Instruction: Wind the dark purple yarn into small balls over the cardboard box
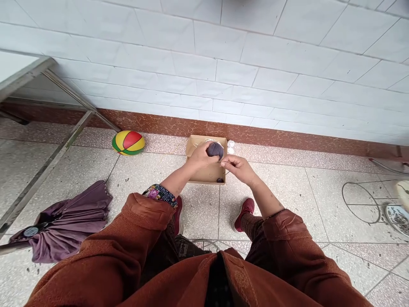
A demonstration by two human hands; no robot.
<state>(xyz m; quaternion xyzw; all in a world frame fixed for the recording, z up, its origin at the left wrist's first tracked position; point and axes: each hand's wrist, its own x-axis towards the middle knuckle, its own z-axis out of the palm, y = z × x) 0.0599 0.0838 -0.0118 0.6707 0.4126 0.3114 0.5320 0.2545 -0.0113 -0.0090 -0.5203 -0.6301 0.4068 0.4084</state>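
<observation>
My left hand (202,156) is closed around a dark purple-grey ball of yarn (215,150), above an open cardboard box (204,175). Just to the right of the ball, my right hand (237,167) pinches with thumb and forefinger at what looks like a thin strand of the yarn. Inside the box, some pale cord (211,140) lies at the back, and a small dark piece (220,180) sits in the front right corner. White balls (230,147) rest on the floor against the box's right side.
A red, yellow and green ball (128,143) lies by the wall. On the left are a metal-framed table (47,64) and a folded purple umbrella (73,217). To the right stand a wire frame (361,202) and a dish of seeds or husks (398,217).
</observation>
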